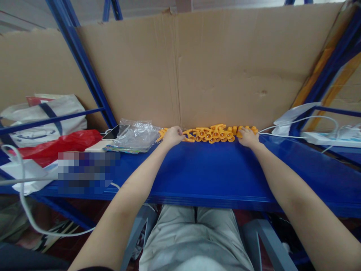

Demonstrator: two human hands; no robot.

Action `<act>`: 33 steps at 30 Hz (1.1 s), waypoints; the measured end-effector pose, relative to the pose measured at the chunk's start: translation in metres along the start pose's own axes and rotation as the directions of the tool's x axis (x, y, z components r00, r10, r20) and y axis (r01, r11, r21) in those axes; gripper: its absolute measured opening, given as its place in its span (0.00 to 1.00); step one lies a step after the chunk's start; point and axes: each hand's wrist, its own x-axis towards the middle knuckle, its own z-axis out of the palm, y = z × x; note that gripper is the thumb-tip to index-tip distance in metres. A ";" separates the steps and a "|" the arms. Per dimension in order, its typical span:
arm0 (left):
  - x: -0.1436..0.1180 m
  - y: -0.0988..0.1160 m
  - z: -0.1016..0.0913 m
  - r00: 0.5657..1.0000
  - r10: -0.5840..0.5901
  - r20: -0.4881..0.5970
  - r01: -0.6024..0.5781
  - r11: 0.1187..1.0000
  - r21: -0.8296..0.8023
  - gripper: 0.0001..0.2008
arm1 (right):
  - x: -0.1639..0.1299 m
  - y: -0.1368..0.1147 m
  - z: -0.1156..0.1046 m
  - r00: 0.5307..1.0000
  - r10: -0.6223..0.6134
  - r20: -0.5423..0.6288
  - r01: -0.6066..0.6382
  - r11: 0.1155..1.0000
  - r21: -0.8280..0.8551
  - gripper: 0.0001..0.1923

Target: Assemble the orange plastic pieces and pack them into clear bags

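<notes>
Row of orange plastic clips (210,134) along the shelf's (197,173) back edge; left hand (172,136) and right hand (248,137) press its ends, fingers curled on clips. Keep inward pressure even.

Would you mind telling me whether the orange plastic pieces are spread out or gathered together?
Gathered: the orange plastic pieces sit in one tight row against the cardboard sheet, with the left hand and right hand at its ends.
</notes>
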 end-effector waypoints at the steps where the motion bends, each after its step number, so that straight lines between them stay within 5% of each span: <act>1: 0.000 0.000 0.000 1.000 0.008 0.007 -0.008 1.000 -0.017 0.04 | 0.000 0.000 0.001 1.000 -0.009 -0.006 0.009 1.000 -0.005 0.29; 7: -0.001 0.004 -0.003 0.999 0.037 -0.038 -0.037 0.999 -0.006 0.03 | -0.002 -0.003 -0.005 0.989 -0.002 -0.146 0.002 1.000 -0.006 0.23; 13: -0.002 0.006 0.003 0.999 0.040 -0.028 -0.039 0.999 0.028 0.05 | -0.005 -0.010 -0.013 0.986 0.029 -0.162 -0.031 0.999 -0.011 0.21; 21: 0.000 -0.003 0.016 0.997 0.048 0.053 -0.051 0.997 0.060 0.09 | 0.004 -0.001 -0.002 0.974 0.126 -0.186 -0.086 0.974 0.210 0.16; 27: 0.000 -0.011 0.024 0.981 0.075 0.179 -0.100 0.986 0.136 0.10 | 0.008 -0.001 -0.002 0.959 0.277 0.058 -0.283 0.931 0.231 0.15; 33: 0.000 -0.011 0.020 0.923 0.053 0.382 -0.150 0.962 0.228 0.13 | -0.004 -0.012 -0.015 0.947 0.307 0.091 -0.317 0.938 0.142 0.19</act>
